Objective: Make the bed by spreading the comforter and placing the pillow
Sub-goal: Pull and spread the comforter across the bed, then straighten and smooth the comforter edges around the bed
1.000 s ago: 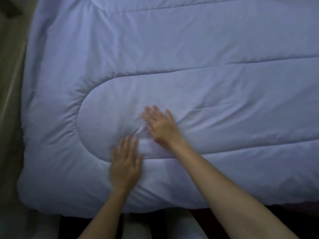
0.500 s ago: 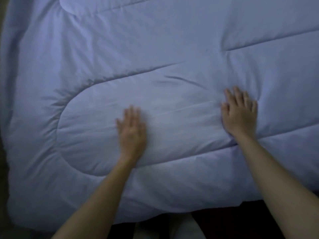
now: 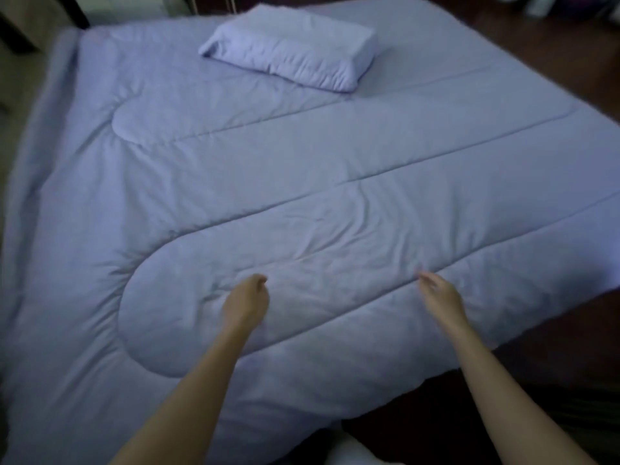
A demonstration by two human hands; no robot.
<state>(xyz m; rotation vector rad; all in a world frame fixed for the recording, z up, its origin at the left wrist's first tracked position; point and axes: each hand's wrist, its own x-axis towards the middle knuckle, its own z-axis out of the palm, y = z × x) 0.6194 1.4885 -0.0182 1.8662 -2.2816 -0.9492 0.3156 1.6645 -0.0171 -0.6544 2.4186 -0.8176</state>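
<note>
- One pale lilac quilted comforter [image 3: 302,169] lies spread flat, with shallow creases in the panel nearest the hands.
- Dark brown wooden floor [image 3: 543,347] borders the comforter on its right and front sides.
- One pale lilac rectangular pillow [image 3: 288,48] lies at the far end, well apart from both hands.
- Left hand [image 3: 246,303]: fingers loosely curled, grasping nothing, over the comforter.
- Right hand [image 3: 441,297]: fingers relaxed, grasping nothing; contact with the comforter cannot be determined.

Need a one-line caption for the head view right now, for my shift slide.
Left hand and right hand poised over the spread lilac comforter, pillow at the far end.
</note>
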